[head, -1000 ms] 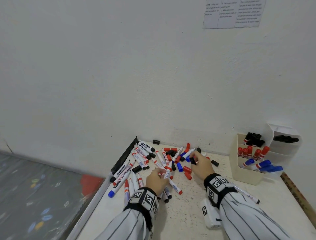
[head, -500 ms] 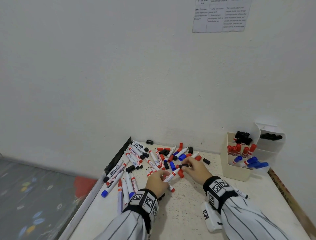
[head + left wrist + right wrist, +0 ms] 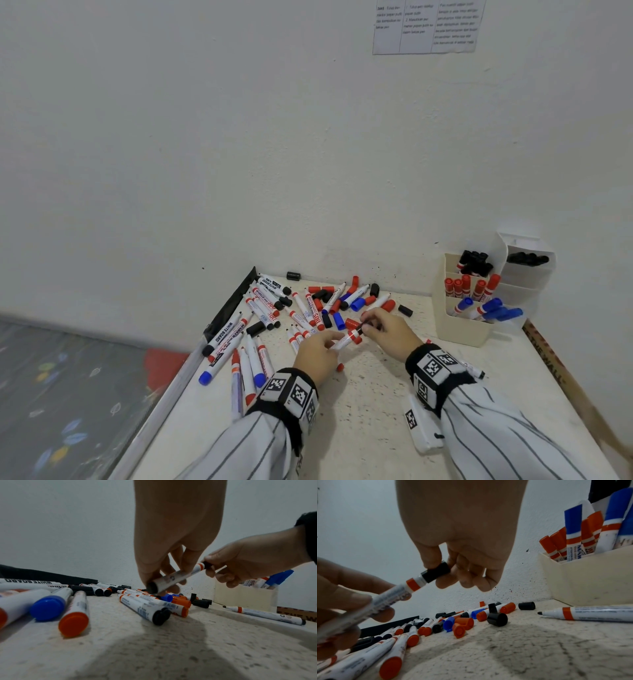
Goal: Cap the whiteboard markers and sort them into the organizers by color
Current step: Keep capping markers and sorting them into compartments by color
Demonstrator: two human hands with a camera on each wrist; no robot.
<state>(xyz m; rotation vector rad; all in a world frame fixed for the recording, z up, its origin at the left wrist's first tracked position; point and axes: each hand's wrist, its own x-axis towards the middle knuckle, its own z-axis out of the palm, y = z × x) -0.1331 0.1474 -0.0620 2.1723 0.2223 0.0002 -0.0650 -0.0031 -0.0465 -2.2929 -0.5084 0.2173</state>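
Both hands lifted off the pile since a second ago, now meeting just in front of it. Head view: left hand grips the marker barrel, right hand pinches the cap at its tip; organizer sits right of the pile on the bench, holding sorted markers. Left wrist view: marker has a black end plug, tilted up toward the right hand. Right wrist view: black cap sits over the tip, thumb and fingers curled round it; a white gap shows before the orange band, so seating looks incomplete. Risk: cap pushed skewed stays loose, or the orange band gets it sorted as red.
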